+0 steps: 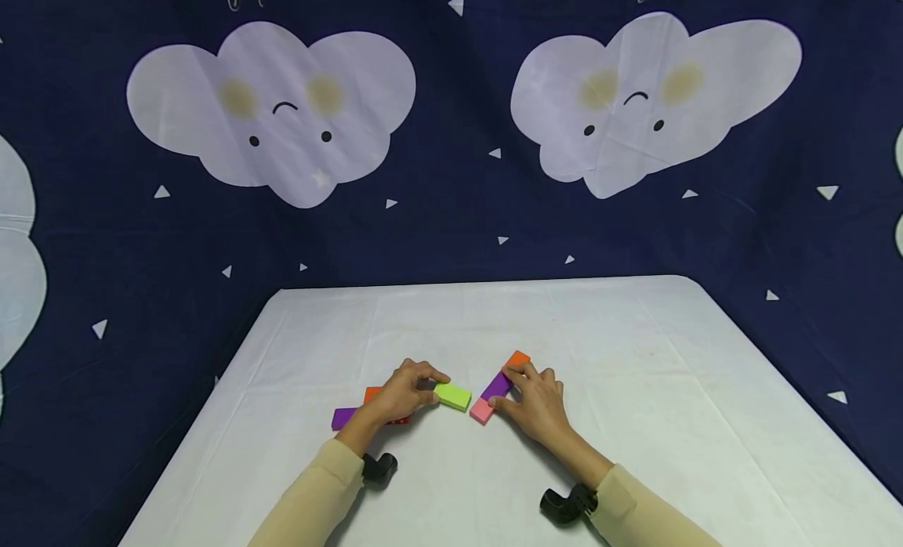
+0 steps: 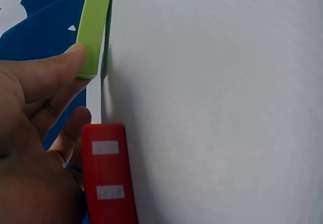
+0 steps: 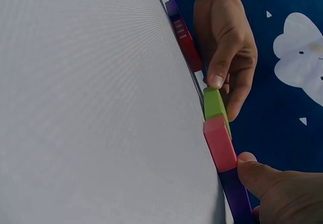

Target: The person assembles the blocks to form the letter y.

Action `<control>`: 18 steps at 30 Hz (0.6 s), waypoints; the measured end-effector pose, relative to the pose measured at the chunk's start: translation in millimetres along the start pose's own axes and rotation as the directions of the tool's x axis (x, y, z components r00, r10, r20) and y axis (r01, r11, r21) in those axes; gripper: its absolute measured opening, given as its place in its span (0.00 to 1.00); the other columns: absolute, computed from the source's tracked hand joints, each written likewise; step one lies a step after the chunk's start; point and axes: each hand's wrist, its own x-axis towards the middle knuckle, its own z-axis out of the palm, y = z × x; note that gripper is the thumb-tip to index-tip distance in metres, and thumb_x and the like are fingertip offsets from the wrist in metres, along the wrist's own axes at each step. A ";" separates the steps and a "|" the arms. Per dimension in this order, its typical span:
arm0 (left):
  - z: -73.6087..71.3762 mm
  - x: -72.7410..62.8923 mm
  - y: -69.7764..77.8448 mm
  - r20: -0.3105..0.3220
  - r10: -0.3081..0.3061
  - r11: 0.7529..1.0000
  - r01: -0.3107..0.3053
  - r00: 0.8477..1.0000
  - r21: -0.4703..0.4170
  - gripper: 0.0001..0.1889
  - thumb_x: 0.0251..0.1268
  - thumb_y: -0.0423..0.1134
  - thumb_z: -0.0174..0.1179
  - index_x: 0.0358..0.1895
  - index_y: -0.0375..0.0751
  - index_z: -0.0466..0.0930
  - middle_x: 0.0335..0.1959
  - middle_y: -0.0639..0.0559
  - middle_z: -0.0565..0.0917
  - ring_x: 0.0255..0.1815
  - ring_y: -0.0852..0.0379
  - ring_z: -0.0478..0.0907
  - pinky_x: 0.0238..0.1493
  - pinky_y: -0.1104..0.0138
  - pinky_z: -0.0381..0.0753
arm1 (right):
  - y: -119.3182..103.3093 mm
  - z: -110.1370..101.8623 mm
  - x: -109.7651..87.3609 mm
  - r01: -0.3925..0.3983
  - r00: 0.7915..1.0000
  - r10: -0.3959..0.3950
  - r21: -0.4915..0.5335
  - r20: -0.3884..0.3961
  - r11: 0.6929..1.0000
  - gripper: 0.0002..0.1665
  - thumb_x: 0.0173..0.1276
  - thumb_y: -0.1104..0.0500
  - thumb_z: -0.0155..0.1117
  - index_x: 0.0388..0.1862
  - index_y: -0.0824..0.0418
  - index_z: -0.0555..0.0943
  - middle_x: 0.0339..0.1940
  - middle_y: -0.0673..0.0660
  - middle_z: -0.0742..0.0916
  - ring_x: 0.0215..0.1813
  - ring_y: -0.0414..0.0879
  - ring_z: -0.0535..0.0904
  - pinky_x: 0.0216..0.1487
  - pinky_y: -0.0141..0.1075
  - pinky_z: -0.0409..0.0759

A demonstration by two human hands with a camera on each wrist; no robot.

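My left hand (image 1: 404, 393) pinches one end of a lime-green block (image 1: 454, 396) between thumb and fingers. In the left wrist view, the thumb presses the near end of this green block (image 2: 96, 30). My right hand (image 1: 542, 404) holds a slanted line of blocks at its purple block (image 1: 496, 387), the thumb by the seam with a pink block (image 1: 482, 411). An orange block (image 1: 518, 357) forms the line's far end, partly under the fingers. The green block's right end lies close to the pink block; whether they touch I cannot tell.
Beside my left wrist lie another purple block (image 1: 343, 418), another orange block (image 1: 371, 393) and a red block (image 2: 106, 173) with white marks, partly hidden by the arm. Everything is on a white-covered table (image 1: 600, 335). Behind it hangs a dark blue cloth (image 1: 458, 241) with clouds.
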 end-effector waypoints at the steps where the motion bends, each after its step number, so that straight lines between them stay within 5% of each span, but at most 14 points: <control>1: 0.3 0.2 0.2 -0.001 -0.002 1.000 0.002 1.000 0.007 0.16 0.56 0.31 0.63 0.48 0.48 0.84 0.48 0.54 0.83 0.48 0.54 0.66 0.52 0.58 0.63 | -0.2 0.0 -0.1 -0.001 1.000 0.001 0.000 0.001 1.000 0.37 0.47 0.41 0.74 0.55 0.56 0.81 0.50 0.50 0.81 0.39 0.50 0.66 0.37 0.39 0.57; 13: 2.5 -0.3 1.8 -0.012 -0.010 1.000 0.010 1.000 0.025 0.17 0.55 0.30 0.64 0.49 0.46 0.83 0.50 0.51 0.83 0.46 0.54 0.66 0.58 0.50 0.58 | -0.8 -1.0 -0.6 0.004 1.000 -0.004 -0.001 -0.001 1.000 0.36 0.47 0.41 0.74 0.55 0.56 0.81 0.50 0.51 0.81 0.38 0.50 0.66 0.37 0.39 0.57; 18: 2.7 -2.8 3.8 -0.030 -0.036 0.999 0.036 0.999 -0.004 0.19 0.56 0.32 0.64 0.53 0.46 0.81 0.51 0.50 0.81 0.47 0.52 0.66 0.51 0.59 0.64 | -1.4 -1.6 -0.9 0.005 1.000 -0.005 0.000 0.002 1.000 0.36 0.47 0.42 0.74 0.55 0.56 0.81 0.50 0.51 0.81 0.38 0.50 0.66 0.37 0.39 0.57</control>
